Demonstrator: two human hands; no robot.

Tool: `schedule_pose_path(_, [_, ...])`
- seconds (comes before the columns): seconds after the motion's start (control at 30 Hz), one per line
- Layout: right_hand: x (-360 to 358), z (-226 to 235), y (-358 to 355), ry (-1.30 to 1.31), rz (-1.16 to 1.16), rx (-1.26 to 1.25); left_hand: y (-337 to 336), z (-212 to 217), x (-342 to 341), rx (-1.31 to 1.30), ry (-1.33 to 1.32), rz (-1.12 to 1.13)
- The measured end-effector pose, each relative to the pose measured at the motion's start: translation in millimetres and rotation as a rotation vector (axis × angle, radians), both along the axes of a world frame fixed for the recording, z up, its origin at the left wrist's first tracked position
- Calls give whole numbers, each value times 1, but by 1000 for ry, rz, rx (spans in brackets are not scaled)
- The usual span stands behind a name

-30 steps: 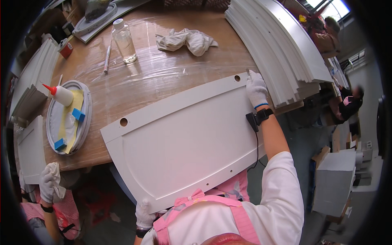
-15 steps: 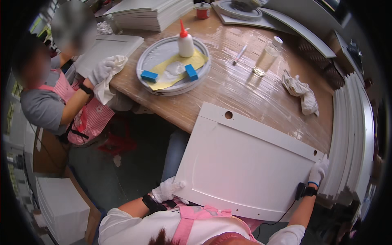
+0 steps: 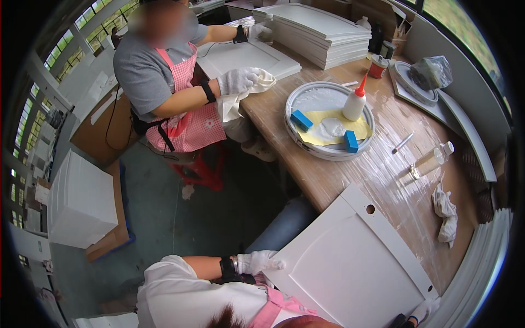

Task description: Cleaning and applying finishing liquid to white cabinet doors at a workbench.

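A white panel [image 3: 350, 259] with a raised border and two round holes along its far strip lies partly over the table's near edge and partly over my lap. My left hand [image 3: 259, 263], in a white glove, is closed on the panel's left edge, with the fingertips on top. Low in the picture, my right hand [image 3: 426, 310], gloved too, grips the panel's right corner; its wrist is cut by the lower edge. Past the panel, a round grey lid [image 3: 306, 152] bears a yellow sheet [image 3: 314, 133], blue blocks [image 3: 351, 141] and a white bottle with a red nozzle [image 3: 354, 105].
A clear bottle [image 3: 431, 160], a pen [image 3: 403, 143] and a crumpled cloth [image 3: 444, 213] lie on the film-covered table [image 3: 377, 169]. White panels are stacked at the back [image 3: 322, 35] and right [image 3: 473, 279]. At the left, a co-worker [image 3: 158, 90] holds a cloth over another panel.
The view has swung to the left, so the table and panel sit farther right and the co-worker shows more fully. Both my hands keep their hold on the panel's edges.
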State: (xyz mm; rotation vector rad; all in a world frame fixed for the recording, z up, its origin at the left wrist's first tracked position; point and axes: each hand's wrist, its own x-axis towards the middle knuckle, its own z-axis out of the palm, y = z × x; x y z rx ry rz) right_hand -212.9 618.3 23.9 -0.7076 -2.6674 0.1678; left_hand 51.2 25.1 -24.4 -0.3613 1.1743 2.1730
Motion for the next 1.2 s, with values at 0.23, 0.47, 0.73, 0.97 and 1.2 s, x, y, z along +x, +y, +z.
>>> schedule_pose_path(0.23, [-2,-16,26,-18,54,45,-2,-3,2,-41,12,-13])
schedule_pose_path(0.47, [5,-41,61,-26,79,69,3,2,3,43,6,17])
schedule_pose_path(0.73, [27,-62,108,201,22,117,1,-5,4,120,-35,41])
schedule_pose_path(0.97, [22,-76,94,124,122,110,2,-2,1,121,-40,52])
schedule_pose_path(1.2, [-3,-66,53,42,232,100,3,-8,8,94,-35,40])
